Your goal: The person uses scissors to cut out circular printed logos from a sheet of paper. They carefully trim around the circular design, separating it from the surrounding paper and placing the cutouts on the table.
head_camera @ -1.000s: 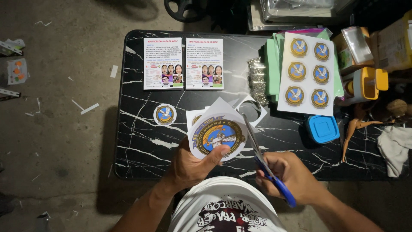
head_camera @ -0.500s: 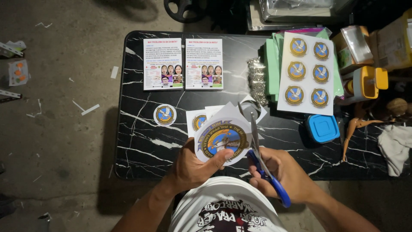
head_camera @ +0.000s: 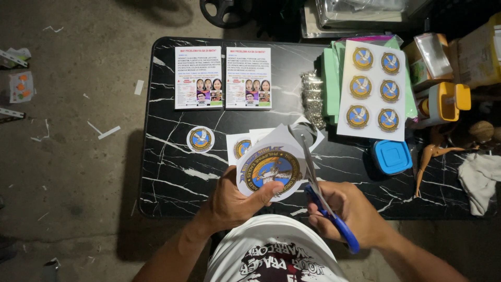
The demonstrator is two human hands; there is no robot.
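Your left hand (head_camera: pixel 229 203) pinches the round paper badge (head_camera: pixel 271 173) by its near edge, just above the black counter (head_camera: pixel 172 172). It looks thin and floppy, so hold it gently. Your right hand (head_camera: pixel 349 214) grips blue scissors (head_camera: pixel 323 198), cutting beside the badge.

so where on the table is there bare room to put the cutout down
Bare marble table left of the small round sticker, below the two flyers. The strip in front of the blue box is also free. The right end by the emblem sheet is crowded.
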